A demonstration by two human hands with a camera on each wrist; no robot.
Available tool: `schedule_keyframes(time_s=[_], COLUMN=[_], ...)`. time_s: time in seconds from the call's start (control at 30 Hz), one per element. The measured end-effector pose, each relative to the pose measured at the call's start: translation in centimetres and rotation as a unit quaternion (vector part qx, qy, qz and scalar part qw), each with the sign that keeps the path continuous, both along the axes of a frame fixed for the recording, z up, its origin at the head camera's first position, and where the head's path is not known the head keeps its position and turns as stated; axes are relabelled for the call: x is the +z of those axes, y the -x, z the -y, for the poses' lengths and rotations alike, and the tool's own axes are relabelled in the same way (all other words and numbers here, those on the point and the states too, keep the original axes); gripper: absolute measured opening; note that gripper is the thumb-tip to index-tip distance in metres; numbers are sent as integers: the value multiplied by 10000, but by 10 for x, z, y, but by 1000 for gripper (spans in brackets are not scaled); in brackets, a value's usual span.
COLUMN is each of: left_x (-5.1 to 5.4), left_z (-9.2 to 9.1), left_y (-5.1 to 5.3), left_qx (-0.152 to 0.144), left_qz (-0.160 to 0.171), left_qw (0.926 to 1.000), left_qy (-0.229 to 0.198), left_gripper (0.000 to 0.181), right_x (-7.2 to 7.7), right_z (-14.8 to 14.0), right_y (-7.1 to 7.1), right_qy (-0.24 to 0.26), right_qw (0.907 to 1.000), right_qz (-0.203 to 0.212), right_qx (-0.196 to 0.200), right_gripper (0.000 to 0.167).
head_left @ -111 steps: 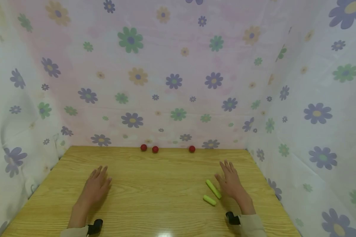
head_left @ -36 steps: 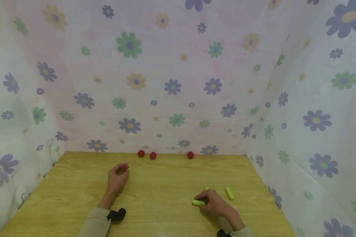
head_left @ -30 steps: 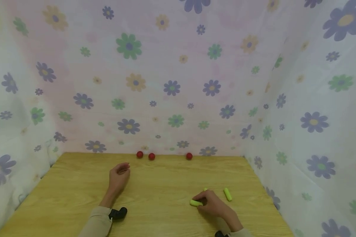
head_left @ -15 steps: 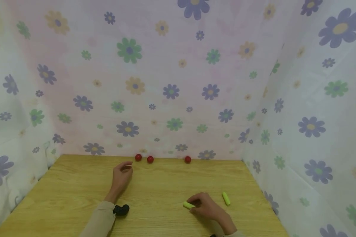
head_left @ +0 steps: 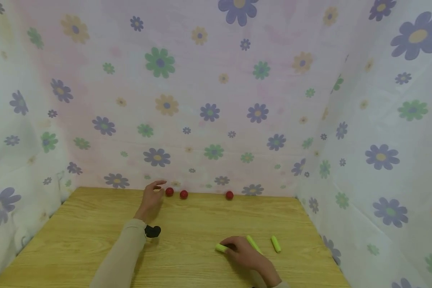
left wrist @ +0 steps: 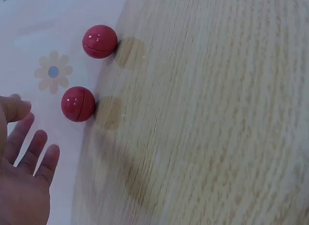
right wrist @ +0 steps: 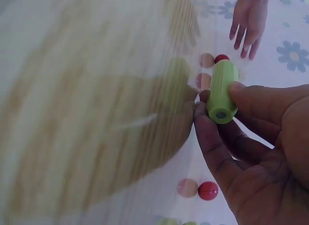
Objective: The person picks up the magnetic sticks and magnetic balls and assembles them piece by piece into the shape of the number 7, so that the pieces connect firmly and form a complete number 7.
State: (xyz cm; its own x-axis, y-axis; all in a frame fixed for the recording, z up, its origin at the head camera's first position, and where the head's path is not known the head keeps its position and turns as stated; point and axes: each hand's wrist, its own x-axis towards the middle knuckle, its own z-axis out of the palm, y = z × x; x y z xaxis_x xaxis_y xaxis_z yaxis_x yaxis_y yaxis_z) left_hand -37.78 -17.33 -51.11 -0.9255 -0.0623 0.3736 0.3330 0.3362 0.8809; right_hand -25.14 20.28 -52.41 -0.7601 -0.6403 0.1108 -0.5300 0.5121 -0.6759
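Right grip (head_left: 242, 253) pinches a green stick (head_left: 221, 248) in front of a longer stick (head_left: 253, 243); left grip (head_left: 153, 198), loosely spread, hovers beside a red ball (head_left: 169, 192), another ball (head_left: 183, 195) beyond.

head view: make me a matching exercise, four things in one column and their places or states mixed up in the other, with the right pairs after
Things
1. left hand
2. right hand
3. red balls
4. cloth

Places and states
A. pinching a green stick
B. printed with flowers
C. holding nothing, near the leftmost of the red balls
D. three of them, along the far edge of the table

Right pairs: 1-C, 2-A, 3-D, 4-B
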Motion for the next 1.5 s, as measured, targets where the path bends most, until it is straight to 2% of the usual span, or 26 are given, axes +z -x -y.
schedule_keyframes(time_s=[0.03, 0.1, 0.2, 0.27, 0.37, 0.47, 0.6, 0.8, 0.87, 1.03, 1.3, 1.4, 1.5], left_x=[0, -1, -6, -10, -15, -20, -28, -37, -39, -39, -38, -38, -37], left_z=[0, 0, -1, -1, -3, -3, -2, -2, -2, -5, -10, -11, -12], left_y=[2, 4, 7, 7, 5, 1, -3, -1, -1, -1, -7, -11, -17], left_qx=[-78, -289, -557, -669, -691, -657, -465, -253, -193, -111, -290, -334, -366], left_qz=[-1, 281, 577, 604, 373, 484, 670, 534, 436, 378, 738, 856, 875], left_qw=[9999, 9984, 9906, 9849, 9809, 9841, 9883, 9951, 9959, 9966, 9949, 9941, 9942], left_qy=[154, 397, 1104, 1478, 1779, 1576, 1288, 798, 775, 726, 626, 585, 507], left_gripper=[32, 34, 39, 42, 46, 48, 47, 44, 42, 37, 37, 39, 40], right_x=[0, 1, 3, 3, 3, 2, 0, -2, -1, 1, -2, -6, -10], right_z=[1, 3, 5, 6, 7, 8, 10, 10, 11, 12, 11, 10, 8], right_y=[0, -1, -2, -3, -3, -4, -5, -4, -4, -5, -4, -2, 1], right_qy=[-24, -51, -39, -83, -231, -359, -382, -362, -364, -360, -160, 100, 545], right_qw=[10000, 9999, 9996, 9997, 9997, 9991, 9989, 9984, 9983, 9982, 9984, 9974, 9926], right_qz=[21, 120, 267, 233, 57, -4, 91, 297, 312, 285, 299, 476, 859], right_qx=[-16, -31, -12, -17, -111, -218, -267, -331, -343, -379, -455, -524, -657], right_gripper=[22, 23, 24, 24, 25, 26, 27, 29, 29, 29, 28, 29, 28])
